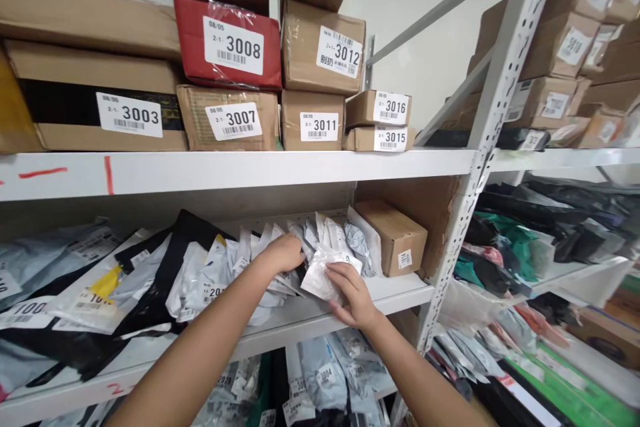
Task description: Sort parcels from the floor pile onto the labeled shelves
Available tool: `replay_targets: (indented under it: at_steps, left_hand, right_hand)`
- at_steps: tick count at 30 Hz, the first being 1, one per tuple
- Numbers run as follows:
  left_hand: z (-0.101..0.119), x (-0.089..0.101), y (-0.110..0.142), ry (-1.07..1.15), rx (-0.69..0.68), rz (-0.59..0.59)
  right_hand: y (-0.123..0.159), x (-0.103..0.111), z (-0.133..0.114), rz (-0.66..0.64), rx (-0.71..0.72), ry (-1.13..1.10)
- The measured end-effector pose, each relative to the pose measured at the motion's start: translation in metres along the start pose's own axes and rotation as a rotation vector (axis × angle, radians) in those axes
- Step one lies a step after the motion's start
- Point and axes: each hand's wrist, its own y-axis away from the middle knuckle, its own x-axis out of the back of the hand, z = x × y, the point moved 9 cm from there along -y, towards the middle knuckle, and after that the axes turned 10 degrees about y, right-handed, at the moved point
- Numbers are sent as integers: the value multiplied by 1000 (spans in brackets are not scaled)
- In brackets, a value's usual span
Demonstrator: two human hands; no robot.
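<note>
On the middle shelf, a row of white and grey mailing bags [243, 255] stands packed on edge. My left hand [283, 255] reaches in from above, its fingers curled down over the bags, with the fingertips hidden among them. A small whitish plastic mailing bag [320, 275] is tilted forward at the front of the row. My right hand [353, 295] grips this bag at its right side, fingers over its face and thumb low near the shelf edge. Right of the hands, a brown cardboard box [395, 237] sits beside the upright bags.
Numbered cartons and a red parcel [227, 43] are stacked on the white upper shelf [280, 167]. Larger bags, among them a black one [193, 233], lie at left. A perforated metal post [463, 240] separates another loaded rack at right. More grey bags [323, 373] fill the shelf below.
</note>
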Motion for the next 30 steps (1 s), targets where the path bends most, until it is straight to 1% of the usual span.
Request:
replay_targets:
  at_steps: [1,2,4,5,6,8,11,13,16,17,18,19,21,23,25,27,28,29,30]
  left_hand:
    - [0,-3,-2,18,-8,0]
    - [-1,-5,-3,37,-18,1]
    - [-2,-8,-3,71,-34,-1]
    - [-3,-9,-3,86,-36,-5]
    - [-3,-10,-3,97,-31,-9]
    - [-3,-11,-5,113,-6,-9]
    - [-1,-12,-9,125,40,-4]
    - [0,-13,-12,131,60,-11]
    - [0,-13,-16,143,69,-46]
    - [0,-12,-17,150,63,-66]
    - [0,-12,-18,157,50,-88]
    - [0,-10,-18,165,32,-111]
    - [2,-6,-19,179,-5,-149]
    - [0,-1,-20,194,-5,-165]
    - [-4,3,-22,210,32,-168]
    - [-6,4,-24,220,61,-168]
    - [-5,4,-26,218,61,-166]
    - [-5,3,-26,211,55,-163]
    - [-4,2,-26,198,49,-156]
  right_hand:
    - [0,3,5,17,-65,24]
    - [3,8,13,51,-165,89]
    - [15,19,32,128,-410,255]
    - [22,22,39,138,-514,307]
    - [29,23,46,125,-590,331]
    - [39,22,55,72,-662,355]
    - [47,28,60,41,-658,356]
    - [47,35,54,79,-585,263]
    - [39,55,31,237,-435,158]
    - [34,58,20,261,-378,148]
    - [27,58,9,250,-321,146]
    - [18,53,-2,198,-271,148]
    - [-1,35,-17,10,-225,163]
    - [-17,13,-19,-192,-290,235]
    - [-28,-12,-12,-404,-398,335]
    - [-35,-34,-1,-562,-494,443]
    - [-38,-43,3,-594,-526,478]
    - [-41,-50,5,-588,-547,498]
    - [-43,-54,6,-547,-558,498]
